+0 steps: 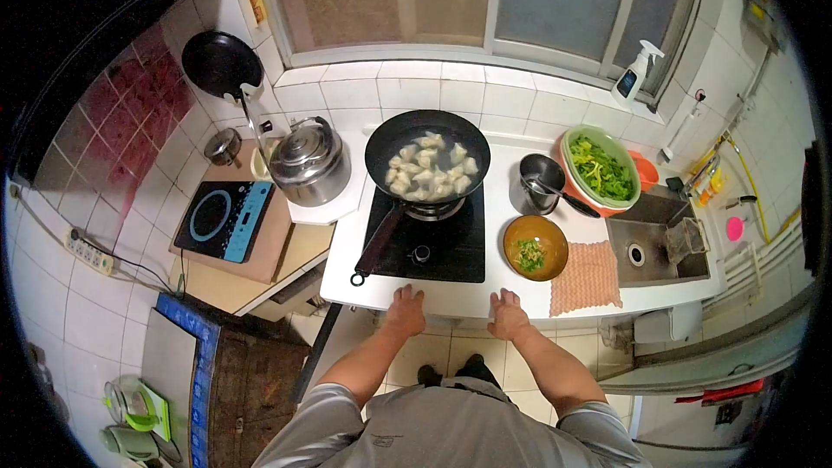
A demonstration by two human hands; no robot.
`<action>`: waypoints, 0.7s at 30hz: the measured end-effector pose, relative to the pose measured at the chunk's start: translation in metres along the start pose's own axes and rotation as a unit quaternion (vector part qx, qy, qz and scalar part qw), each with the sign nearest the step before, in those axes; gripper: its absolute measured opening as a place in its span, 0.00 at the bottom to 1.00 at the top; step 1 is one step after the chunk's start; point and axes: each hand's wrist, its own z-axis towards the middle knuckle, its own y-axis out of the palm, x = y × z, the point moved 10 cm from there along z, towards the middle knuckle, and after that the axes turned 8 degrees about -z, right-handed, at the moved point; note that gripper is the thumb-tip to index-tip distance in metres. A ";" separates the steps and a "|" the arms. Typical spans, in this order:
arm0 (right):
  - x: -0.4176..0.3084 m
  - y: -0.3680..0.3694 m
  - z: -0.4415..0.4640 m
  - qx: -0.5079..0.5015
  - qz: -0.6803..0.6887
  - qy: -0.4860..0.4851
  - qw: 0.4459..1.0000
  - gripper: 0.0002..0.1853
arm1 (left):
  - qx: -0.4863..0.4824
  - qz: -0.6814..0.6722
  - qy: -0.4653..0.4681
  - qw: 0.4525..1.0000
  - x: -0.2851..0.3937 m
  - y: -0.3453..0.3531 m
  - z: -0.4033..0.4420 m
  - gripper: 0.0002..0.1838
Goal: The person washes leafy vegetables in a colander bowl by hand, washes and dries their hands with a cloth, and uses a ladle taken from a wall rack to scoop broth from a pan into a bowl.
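Observation:
My left hand (406, 308) rests on the front edge of the white counter (347, 270), just below the black gas stove (462, 254). To its right, my right hand (509, 312) lies on the same edge. The fingers of both hands are apart, and neither holds anything. On the burner sits a black wok (378, 154) with several dumplings (431, 166) in liquid; its dark handle points toward the front left. A brown bowl (555, 251) with chopped greens stands right of the stove, beside a pink patterned cloth (589, 279).
A steel kettle (310, 164) and an induction cooker (224, 221) are at left. A steel pot (530, 186) with a ladle, a bowl of leafy greens (600, 171) and the sink (672, 247) are at right. A spray bottle (633, 77) stands on the sill.

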 end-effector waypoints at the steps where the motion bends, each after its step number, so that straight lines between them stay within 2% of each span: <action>1: -0.001 -0.003 -0.001 -0.003 -0.001 0.004 1.000 0.43 | 0.000 -0.011 -0.004 1.000 -0.001 0.000 0.000 0.37; 5: 0.006 0.020 0.007 0.014 0.000 0.010 1.000 0.44 | -0.006 -0.008 -0.013 1.000 -0.001 0.000 -0.001 0.37; 10: -0.002 -0.005 -0.003 -0.013 -0.006 0.005 1.000 0.43 | -0.003 -0.035 -0.029 0.999 0.003 -0.012 -0.008 0.38; 14: -0.001 -0.001 -0.002 -0.001 -0.002 0.009 1.000 0.43 | 0.004 -0.012 -0.010 1.000 0.003 -0.009 -0.006 0.37; 17: -0.007 -0.015 -0.006 -0.038 -0.023 0.002 0.999 0.43 | 0.020 0.014 0.010 1.000 -0.004 0.008 0.004 0.36; 21: -0.007 -0.015 -0.007 -0.039 -0.015 0.002 0.999 0.44 | 0.028 0.014 0.015 0.999 -0.003 0.007 0.004 0.36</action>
